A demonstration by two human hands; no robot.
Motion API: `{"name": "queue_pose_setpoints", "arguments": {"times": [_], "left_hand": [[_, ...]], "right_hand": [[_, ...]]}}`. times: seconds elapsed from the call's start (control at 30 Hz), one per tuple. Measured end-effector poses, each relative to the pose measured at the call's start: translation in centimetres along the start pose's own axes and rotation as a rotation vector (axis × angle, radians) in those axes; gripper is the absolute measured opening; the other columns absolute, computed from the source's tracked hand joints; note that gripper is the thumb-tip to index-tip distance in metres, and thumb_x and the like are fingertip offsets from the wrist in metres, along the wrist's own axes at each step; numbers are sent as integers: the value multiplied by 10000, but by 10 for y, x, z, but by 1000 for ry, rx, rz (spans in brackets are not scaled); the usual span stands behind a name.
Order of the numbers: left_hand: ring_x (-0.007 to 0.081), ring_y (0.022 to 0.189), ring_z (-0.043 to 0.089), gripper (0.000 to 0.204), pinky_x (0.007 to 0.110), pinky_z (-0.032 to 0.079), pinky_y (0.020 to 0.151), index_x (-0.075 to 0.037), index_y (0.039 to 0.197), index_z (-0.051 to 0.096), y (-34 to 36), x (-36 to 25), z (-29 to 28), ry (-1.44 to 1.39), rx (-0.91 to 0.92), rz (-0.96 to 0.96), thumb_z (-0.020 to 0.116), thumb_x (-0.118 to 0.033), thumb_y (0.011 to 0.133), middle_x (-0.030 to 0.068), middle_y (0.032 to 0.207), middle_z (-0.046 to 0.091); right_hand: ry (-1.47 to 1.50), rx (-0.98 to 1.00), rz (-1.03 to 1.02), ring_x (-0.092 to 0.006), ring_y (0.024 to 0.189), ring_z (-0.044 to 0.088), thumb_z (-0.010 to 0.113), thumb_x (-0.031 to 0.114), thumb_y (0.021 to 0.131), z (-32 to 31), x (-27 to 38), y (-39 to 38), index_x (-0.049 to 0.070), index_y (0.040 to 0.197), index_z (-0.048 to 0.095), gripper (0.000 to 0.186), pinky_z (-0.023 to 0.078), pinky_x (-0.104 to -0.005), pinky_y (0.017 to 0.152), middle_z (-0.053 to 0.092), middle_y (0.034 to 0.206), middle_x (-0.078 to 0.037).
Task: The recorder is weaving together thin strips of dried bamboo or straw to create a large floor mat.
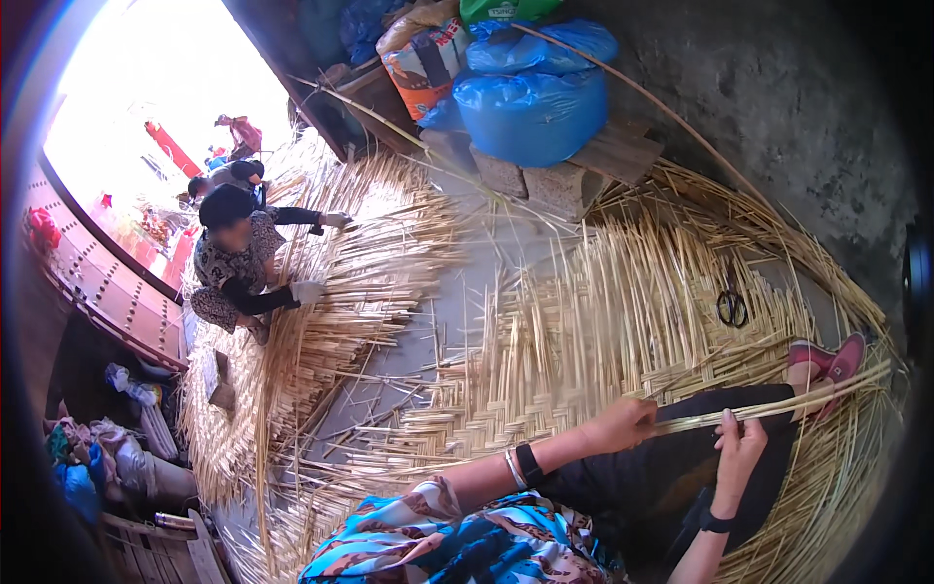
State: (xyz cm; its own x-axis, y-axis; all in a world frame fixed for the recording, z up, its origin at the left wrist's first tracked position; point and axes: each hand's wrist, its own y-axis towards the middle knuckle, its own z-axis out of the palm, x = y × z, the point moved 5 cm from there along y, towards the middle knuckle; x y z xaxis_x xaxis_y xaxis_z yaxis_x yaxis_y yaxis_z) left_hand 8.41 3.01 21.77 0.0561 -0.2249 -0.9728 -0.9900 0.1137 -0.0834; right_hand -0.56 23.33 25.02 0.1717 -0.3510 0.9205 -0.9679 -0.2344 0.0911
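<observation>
My left hand (628, 423) is closed on a bundle of pale reed strips (696, 415) stretched over my dark trousered legs toward the right. My right hand (739, 446) grips the same strips a little farther along, its fingers bent around them. Beneath and beyond my hands lies a partly woven reed mat (559, 360) in a zigzag pattern, with long loose strip ends. Black-handled scissors (732, 310) rest on the mat's far right part. My feet in pink shoes (827, 365) are at the right, beside more loose reeds (827, 487).
A co-worker (238, 263) in gloves squats on another reed mat (360, 273) at left; another person (219, 175) is behind. Blue plastic bags (530, 112) sit on blocks (559, 195) against a grey wall (759, 107). A studded door (107, 273), bundles (126, 467) and a brick (219, 380) are at left.
</observation>
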Motion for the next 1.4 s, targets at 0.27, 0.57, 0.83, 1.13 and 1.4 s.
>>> {"name": "queue_pose_setpoints", "arguments": {"times": [0.27, 0.57, 0.83, 1.13, 1.4], "left_hand": [[276, 653, 642, 157, 372, 493, 610, -2, 896, 588, -3, -13, -1, 212, -106, 223, 643, -148, 874, 146, 706, 622], [338, 709, 624, 152, 390, 491, 647, -5, 891, 589, -10, -24, 8, 313, -323, 249, 672, -119, 835, 148, 750, 626], [198, 591, 638, 93, 367, 504, 563, -24, 860, 626, -5, -16, -5, 128, -167, 107, 638, -114, 840, 111, 664, 648], [89, 522, 580, 154, 256, 469, 466, 7, 754, 558, 6, 17, -21, 265, -104, -151, 656, -55, 856, 42, 605, 592], [102, 519, 572, 159, 269, 483, 478, 20, 772, 553, -5, 15, -35, 461, -168, -149, 665, -58, 854, 57, 598, 587]], "right_hand": [[368, -33, -4, -68, 513, 511, 612, 155, 937, 19, 13, -5, -10, 888, 581, 175, 422, -226, 463, 570, 724, -25], [424, -53, 49, -46, 493, 464, 599, 137, 937, 41, 6, -19, -2, 899, 593, 145, 385, -194, 438, 552, 692, 5], [425, -11, 196, -59, 570, 508, 626, 116, 912, 43, 16, -21, -13, 953, 661, 140, 404, -222, 519, 594, 703, 1], [636, -108, 133, -127, 687, 660, 671, 217, 902, -16, -24, 9, -8, 944, 654, 230, 479, -226, 649, 666, 767, -38], [591, -132, 136, -143, 585, 643, 665, 192, 901, -33, -19, 33, -27, 941, 657, 224, 493, -253, 558, 659, 736, -64]]}}
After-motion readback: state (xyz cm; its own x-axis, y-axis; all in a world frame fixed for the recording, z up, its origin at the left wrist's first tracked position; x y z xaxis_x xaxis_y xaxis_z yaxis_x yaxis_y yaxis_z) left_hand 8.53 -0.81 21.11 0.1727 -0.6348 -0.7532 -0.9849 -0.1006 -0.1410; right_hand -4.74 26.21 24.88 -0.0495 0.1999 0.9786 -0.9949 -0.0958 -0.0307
